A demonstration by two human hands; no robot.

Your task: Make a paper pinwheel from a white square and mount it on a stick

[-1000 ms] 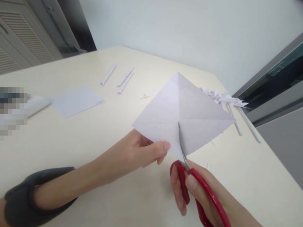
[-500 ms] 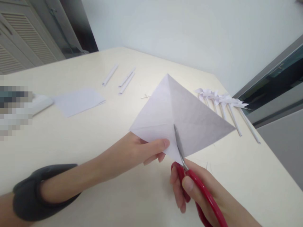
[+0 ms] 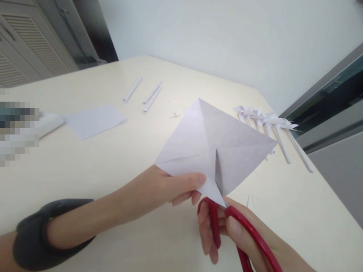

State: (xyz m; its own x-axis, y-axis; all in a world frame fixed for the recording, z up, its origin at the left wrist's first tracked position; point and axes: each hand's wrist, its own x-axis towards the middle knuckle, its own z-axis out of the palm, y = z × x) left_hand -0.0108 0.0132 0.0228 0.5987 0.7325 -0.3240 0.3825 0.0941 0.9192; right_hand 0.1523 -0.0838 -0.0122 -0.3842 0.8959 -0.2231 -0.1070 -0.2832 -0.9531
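Note:
A creased square of white paper (image 3: 193,136) is held up over the table, one corner pointing away from me. My left hand (image 3: 178,185) pinches its near left edge, thumb on top and fingers beneath. In my right hand (image 3: 241,226) are red-handled scissors (image 3: 255,234), my fingers through the loops. One blade lies over the paper, pointing towards the middle, and the sheet is slit from its near corner along the blade. The other blade is hidden under the paper. The handles stand apart.
Rolled paper tubes (image 3: 152,99) lie at the back of the white table (image 3: 127,234). Flat paper sheets (image 3: 96,121) rest on the left. Several paper pinwheels on sticks (image 3: 266,119) lie on the right. Small scraps (image 3: 177,113) sit behind the held paper.
The scissor handles have spread wider apart. The paper has tilted, its far corner dropping nearer to me and its right corner rising slightly. Both hands stay on what they hold.

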